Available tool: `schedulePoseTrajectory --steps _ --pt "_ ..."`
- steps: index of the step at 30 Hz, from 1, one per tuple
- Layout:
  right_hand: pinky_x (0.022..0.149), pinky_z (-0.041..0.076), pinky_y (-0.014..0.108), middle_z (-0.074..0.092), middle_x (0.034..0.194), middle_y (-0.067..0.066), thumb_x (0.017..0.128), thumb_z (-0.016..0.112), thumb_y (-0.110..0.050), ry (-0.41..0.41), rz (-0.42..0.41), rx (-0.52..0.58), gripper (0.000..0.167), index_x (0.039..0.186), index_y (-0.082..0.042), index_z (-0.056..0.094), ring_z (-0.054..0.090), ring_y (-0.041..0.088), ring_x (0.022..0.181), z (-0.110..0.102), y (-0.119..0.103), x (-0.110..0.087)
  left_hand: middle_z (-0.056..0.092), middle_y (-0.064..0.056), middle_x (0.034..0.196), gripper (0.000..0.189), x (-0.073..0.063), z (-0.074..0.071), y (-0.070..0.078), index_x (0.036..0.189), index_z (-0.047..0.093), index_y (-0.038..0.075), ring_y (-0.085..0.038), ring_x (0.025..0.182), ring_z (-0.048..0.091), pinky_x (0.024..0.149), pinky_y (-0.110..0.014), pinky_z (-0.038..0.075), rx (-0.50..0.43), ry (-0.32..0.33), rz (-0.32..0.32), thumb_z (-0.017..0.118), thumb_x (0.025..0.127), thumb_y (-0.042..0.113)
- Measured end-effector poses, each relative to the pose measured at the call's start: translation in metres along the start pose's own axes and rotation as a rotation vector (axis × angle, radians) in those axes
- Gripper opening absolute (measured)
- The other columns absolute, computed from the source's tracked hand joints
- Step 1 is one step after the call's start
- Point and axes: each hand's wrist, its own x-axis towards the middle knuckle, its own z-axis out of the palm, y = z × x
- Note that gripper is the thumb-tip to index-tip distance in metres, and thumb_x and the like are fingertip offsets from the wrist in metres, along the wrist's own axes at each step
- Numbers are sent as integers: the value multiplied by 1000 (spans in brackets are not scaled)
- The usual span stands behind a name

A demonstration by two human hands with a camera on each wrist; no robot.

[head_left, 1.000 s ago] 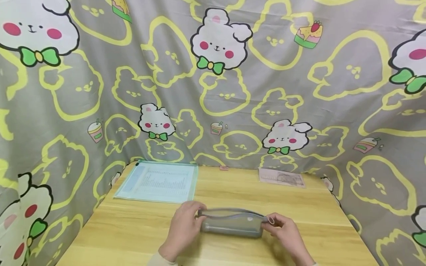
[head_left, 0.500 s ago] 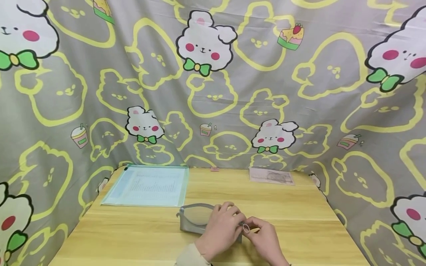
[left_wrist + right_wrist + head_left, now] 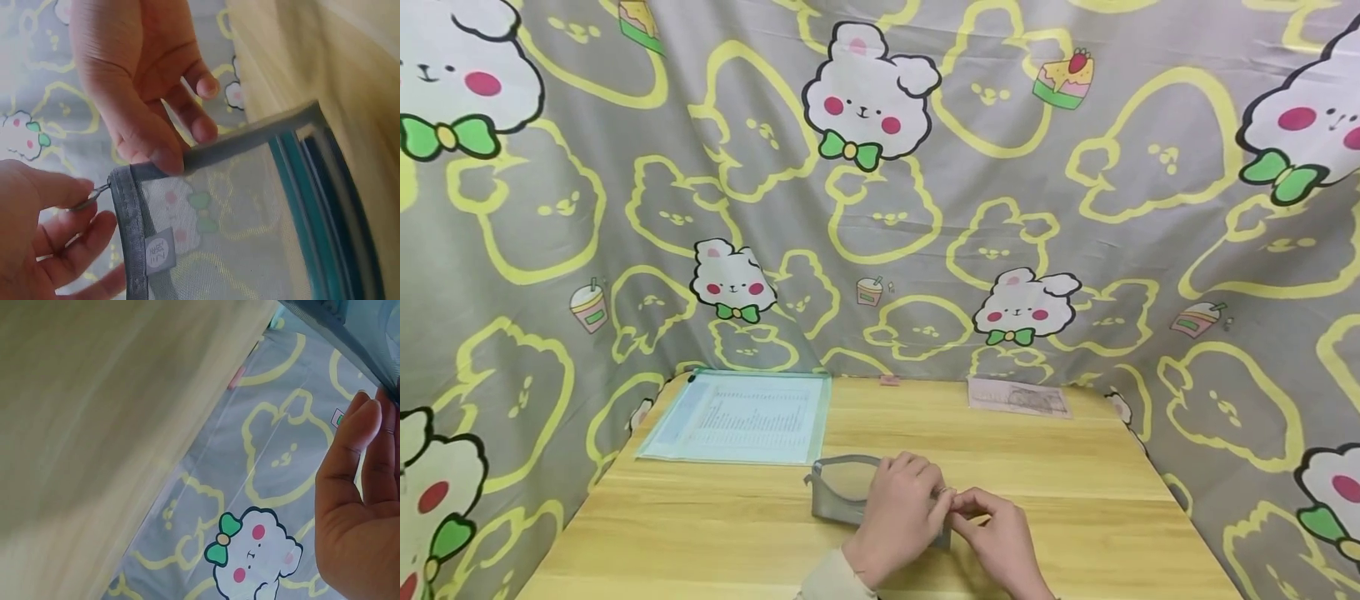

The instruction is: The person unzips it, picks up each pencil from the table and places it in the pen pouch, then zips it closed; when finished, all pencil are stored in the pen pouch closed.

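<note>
A grey see-through mesh zip pouch (image 3: 835,500) stands on the table in front of the person, its top gaping at the left end. My left hand (image 3: 898,521) reaches over the pouch to its right end. In the left wrist view the left hand (image 3: 44,231) pinches the metal zipper pull (image 3: 87,199), while the right hand (image 3: 137,87) holds the pouch's end edge with its thumb on top. Teal and dark stripes show through the mesh. From the right, my right hand (image 3: 996,533) meets the left at that end. In the right wrist view, its fingertips (image 3: 365,409) are at the pouch corner.
A clear teal-edged folder (image 3: 737,417) with a printed sheet lies at the back left of the wooden table (image 3: 700,533). At the back right lies a pinkish printed paper slip (image 3: 1021,397), and a small pink item (image 3: 889,381) sits by the patterned curtain (image 3: 820,208).
The left hand has gone from the pouch's left end to its right end, beside the right hand. Over the last half second both hands stayed nearly in place, fingertips closer together.
</note>
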Motion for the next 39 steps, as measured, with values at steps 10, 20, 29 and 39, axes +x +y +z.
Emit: schedulePoseTrajectory --steps 10,20,29,39 --pt "69 54 21 73 80 -17 86 86 -13 -4 -53 -93 15 84 -25 77 68 1 81 -3 -2 1 69 3 107 25 -5 -18 -11 72 66 23 -22 115 57 98 -43 50 -156 -221 -271 78 94 25" --pt "69 55 19 75 90 -13 90 84 -14 -59 -170 -59 12 97 -22 78 65 0 84 8 -12 -4 60 14 85 23 0 -28 -11 79 63 23 -4 83 50 72 -21 43 -350 -272 -299 74 100 23" --pt "66 55 20 74 89 -15 86 86 -14 22 -239 -68 19 86 -30 76 64 -1 80 9 -9 -6 65 8 92 25 -3 -36 -15 74 64 22 -17 100 59 90 -37 50 -267 -232 -352 76 96 21" --pt "67 56 22 77 92 -12 88 85 -17 84 -63 -116 13 87 -27 77 66 2 81 -37 19 -3 67 -2 99 28 -32 -69 -78 70 60 19 -30 107 59 90 -53 50 -117 -192 -546 78 92 17"
